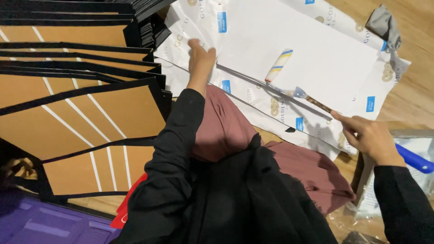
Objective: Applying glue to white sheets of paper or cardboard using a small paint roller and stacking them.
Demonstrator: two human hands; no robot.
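On the wooden floor, the big white sheet (312, 68) spread flat is the thing to steer by, and there is just the one view, looking down from the person's head. A small paint roller (279, 65) with a striped sleeve lies on the sheet near its middle, its thin handle (316, 103) running off toward the sheet's near right edge. The right hand (370, 138) sits just at that edge, fingers loosely curled with the forefinger stretched out to the handle's tip; it looks to be touching or just short of it, not gripping it. The left hand (200, 61) is up at the sheet's left edge, lying on the paper with fingers loose and holding nothing that I can make out. Left of the sheet, a fanned stack of brown card panels (90, 108) with black borders and white lines spreads out, overlapping one another. A grey rag (383, 22) sits at the sheet's far right corner, and a blue handle (413, 158) pokes out just right of the right hand. Dark sleeves and reddish cloth (226, 122) cover the sheet's near edge. What I'd worry about: the roller rests loose, so a nudge at the handle could roll it and smear the sheet, and the trailing cloth could drag across anything wet.
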